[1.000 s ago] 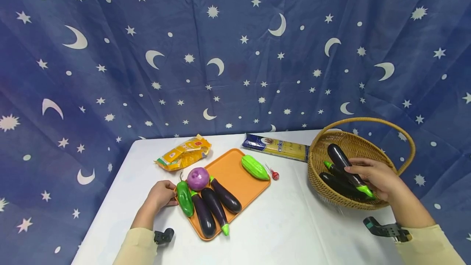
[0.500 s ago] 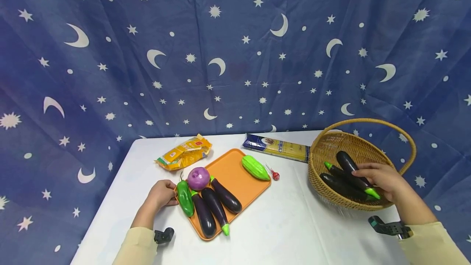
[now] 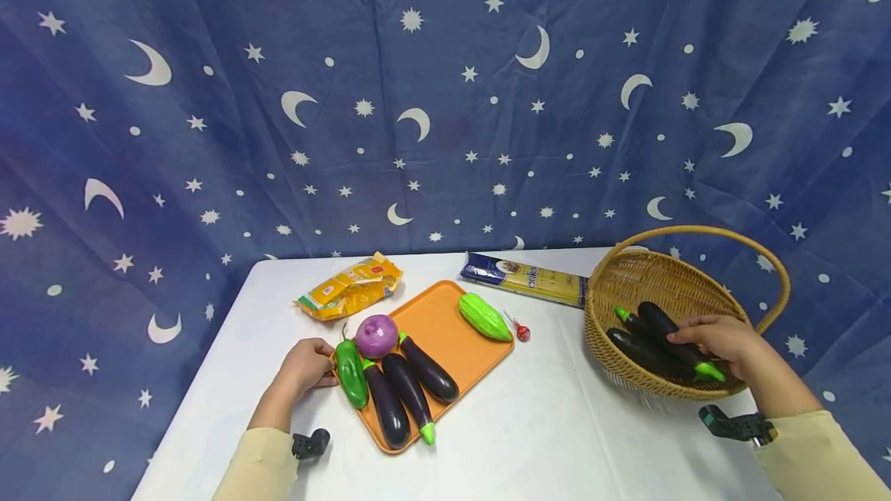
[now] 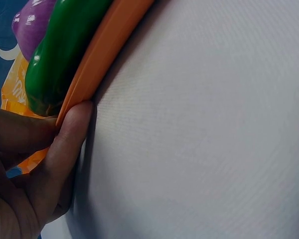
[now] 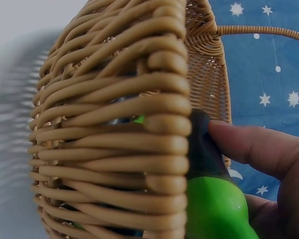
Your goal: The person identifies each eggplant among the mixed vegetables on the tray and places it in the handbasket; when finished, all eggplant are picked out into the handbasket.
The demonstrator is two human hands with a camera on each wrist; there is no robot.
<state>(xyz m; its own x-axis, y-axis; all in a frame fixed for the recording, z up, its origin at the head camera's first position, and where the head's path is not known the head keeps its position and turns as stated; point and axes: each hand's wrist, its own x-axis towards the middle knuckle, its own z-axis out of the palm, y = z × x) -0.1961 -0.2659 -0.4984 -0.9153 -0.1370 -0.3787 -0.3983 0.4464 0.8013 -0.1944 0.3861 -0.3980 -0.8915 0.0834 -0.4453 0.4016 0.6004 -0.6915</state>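
Observation:
At the tray's left edge, my left hand (image 3: 304,366) pinches the rim of the orange tray (image 4: 97,62) between thumb and fingers. Close to those fingers lies a green pepper (image 3: 351,373), with a purple onion (image 3: 377,336) beside it and three eggplants (image 3: 407,389) side by side. My right hand (image 3: 717,342) reaches into the wicker basket (image 3: 623,273) and grips a dark eggplant (image 3: 657,321) near its bright green stem end (image 5: 217,206). Other dark eggplants (image 3: 636,350) lie in the basket under and beside it, partly hidden.
A bright green ridged vegetable (image 3: 485,317) lies at the tray's right corner, beside a red lollipop (image 3: 522,332). Behind the tray are an orange packet (image 3: 351,288) and a pasta packet (image 3: 525,278) reaching to the basket. The basket's handle (image 3: 696,230) arches high above its rim.
My right hand has lowered the eggplant deeper into the basket, shifting slightly right, so it lies against the others. My left hand has stayed at the tray's rim.

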